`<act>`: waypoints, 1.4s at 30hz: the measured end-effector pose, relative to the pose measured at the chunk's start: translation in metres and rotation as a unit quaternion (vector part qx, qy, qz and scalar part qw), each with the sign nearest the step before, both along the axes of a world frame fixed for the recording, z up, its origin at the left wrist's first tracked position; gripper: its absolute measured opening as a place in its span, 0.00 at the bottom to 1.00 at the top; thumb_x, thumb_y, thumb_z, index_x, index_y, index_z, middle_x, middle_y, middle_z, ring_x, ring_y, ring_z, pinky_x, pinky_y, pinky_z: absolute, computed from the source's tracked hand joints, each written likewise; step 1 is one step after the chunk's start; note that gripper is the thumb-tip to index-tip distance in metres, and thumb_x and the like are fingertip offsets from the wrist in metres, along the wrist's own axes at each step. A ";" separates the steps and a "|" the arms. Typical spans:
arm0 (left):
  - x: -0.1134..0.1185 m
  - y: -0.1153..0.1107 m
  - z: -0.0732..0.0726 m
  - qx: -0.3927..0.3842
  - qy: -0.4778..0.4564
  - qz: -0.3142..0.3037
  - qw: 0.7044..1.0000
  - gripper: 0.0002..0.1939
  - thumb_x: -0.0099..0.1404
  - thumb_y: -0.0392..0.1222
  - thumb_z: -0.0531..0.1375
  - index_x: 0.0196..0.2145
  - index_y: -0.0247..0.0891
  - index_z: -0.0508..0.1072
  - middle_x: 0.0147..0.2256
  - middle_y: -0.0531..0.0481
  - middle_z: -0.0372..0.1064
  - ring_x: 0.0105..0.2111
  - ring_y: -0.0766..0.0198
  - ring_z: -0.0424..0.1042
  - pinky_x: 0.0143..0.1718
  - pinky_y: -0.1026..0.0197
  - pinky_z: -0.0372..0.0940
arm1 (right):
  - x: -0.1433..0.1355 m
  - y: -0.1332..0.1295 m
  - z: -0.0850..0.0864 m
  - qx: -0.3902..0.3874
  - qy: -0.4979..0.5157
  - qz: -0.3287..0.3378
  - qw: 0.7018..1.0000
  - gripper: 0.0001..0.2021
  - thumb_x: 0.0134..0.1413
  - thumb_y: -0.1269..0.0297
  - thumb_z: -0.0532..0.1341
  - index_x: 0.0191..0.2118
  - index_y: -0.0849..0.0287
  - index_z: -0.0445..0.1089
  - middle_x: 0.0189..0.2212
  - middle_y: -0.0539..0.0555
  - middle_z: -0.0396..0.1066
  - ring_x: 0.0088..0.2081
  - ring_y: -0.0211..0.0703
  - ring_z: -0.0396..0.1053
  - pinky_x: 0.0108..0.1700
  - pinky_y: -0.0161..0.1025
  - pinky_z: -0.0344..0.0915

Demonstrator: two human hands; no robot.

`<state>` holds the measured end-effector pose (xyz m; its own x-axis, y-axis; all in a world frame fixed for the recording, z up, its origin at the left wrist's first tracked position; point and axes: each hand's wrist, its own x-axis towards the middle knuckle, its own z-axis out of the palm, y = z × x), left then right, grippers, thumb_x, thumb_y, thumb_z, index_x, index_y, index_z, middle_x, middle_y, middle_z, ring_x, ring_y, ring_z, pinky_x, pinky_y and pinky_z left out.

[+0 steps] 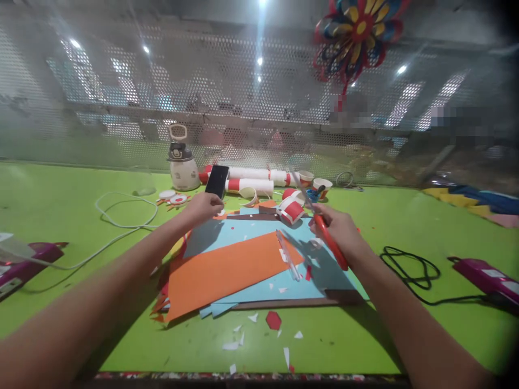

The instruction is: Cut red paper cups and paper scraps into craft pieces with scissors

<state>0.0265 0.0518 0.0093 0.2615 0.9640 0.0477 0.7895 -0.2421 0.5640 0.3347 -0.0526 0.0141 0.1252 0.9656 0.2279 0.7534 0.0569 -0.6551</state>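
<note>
My right hand (340,232) is wrapped round a pair of scissors (330,243) with orange-red handles, the blades pointing up and away. My left hand (203,209) is closed, its fingertips pinched at the far left corner of the paper stack. A small white bit shows by those fingertips, but whether they grip it is unclear. Below the hands lies an orange paper sheet (227,270) on top of light blue paper (324,275). A clear pen (287,256) rests across the orange sheet's right end. A red-and-white paper cup piece (291,209) sits between the hands, touched by neither.
Behind are a phone (217,181), a bottle (183,167), white-and-red paper rolls (249,187) and a paper cup (323,186). White paper scraps and a red hexagon (273,320) lie in front. Purple power strips (484,278) with cables flank both sides. A perforated screen stands behind the green table (133,346).
</note>
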 end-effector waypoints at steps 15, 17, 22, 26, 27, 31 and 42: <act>0.157 0.014 -0.005 -0.080 -0.145 -0.134 0.977 0.17 0.66 0.45 0.57 0.50 0.36 0.67 0.49 0.44 0.66 0.45 0.55 0.70 0.43 0.49 0.68 | 0.016 0.025 -0.025 -0.024 0.221 -0.017 0.975 0.16 0.61 0.63 0.60 0.53 0.59 0.65 0.50 0.56 0.69 0.43 0.46 0.72 0.42 0.48 0.71; 0.160 0.014 -0.004 -0.093 -0.180 -0.133 0.970 0.17 0.66 0.45 0.57 0.50 0.36 0.68 0.49 0.44 0.67 0.43 0.57 0.70 0.42 0.50 0.68 | 0.015 0.024 -0.023 -0.027 0.225 -0.012 0.974 0.16 0.61 0.63 0.60 0.53 0.59 0.65 0.49 0.56 0.69 0.43 0.46 0.72 0.42 0.48 0.71; 0.143 0.011 0.017 -0.098 -0.274 -0.150 0.945 0.08 0.64 0.41 0.58 0.35 0.33 0.70 0.35 0.44 0.73 0.36 0.59 0.73 0.39 0.56 0.68 | 0.009 0.014 -0.013 -0.017 0.215 0.001 0.977 0.15 0.61 0.62 0.60 0.52 0.59 0.66 0.49 0.55 0.70 0.42 0.46 0.72 0.41 0.48 0.71; 0.099 -0.003 0.040 -0.094 -0.340 -0.176 0.919 0.07 0.63 0.40 0.57 0.29 0.35 0.68 0.33 0.44 0.75 0.36 0.61 0.74 0.42 0.57 0.67 | 0.000 0.002 -0.003 -0.009 0.194 0.038 0.980 0.15 0.61 0.62 0.60 0.52 0.59 0.66 0.47 0.55 0.70 0.41 0.44 0.73 0.40 0.46 0.71; 0.086 -0.009 0.043 -0.091 -0.355 -0.176 0.914 0.07 0.63 0.41 0.57 0.29 0.35 0.67 0.33 0.44 0.75 0.35 0.61 0.75 0.42 0.57 0.67 | -0.003 -0.001 -0.001 -0.008 0.186 0.054 0.981 0.14 0.61 0.62 0.60 0.51 0.60 0.66 0.46 0.55 0.71 0.40 0.44 0.73 0.39 0.46 0.72; 0.034 -0.037 0.047 -0.063 -0.402 -0.150 0.901 0.07 0.60 0.43 0.59 0.28 0.37 0.66 0.29 0.48 0.73 0.33 0.62 0.74 0.40 0.58 0.66 | -0.015 -0.018 0.008 -0.006 0.140 0.135 0.981 0.12 0.62 0.58 0.58 0.44 0.61 0.69 0.34 0.49 0.72 0.30 0.38 0.71 0.32 0.40 0.69; -0.015 -0.060 0.041 -0.015 -0.502 -0.085 0.860 0.12 0.56 0.46 0.62 0.27 0.35 0.67 0.26 0.47 0.74 0.27 0.63 0.72 0.33 0.59 0.66 | -0.026 -0.056 0.029 -0.048 -0.013 0.256 0.965 0.17 0.58 0.47 0.54 0.35 0.55 0.69 0.26 0.50 0.67 0.28 0.43 0.66 0.30 0.36 0.63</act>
<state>0.0111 -0.0079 0.0501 0.2407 0.9207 0.3072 -0.1458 -0.2786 0.9493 0.3085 -0.1085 0.0426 -0.3781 0.9166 0.1301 0.6590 0.3651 -0.6576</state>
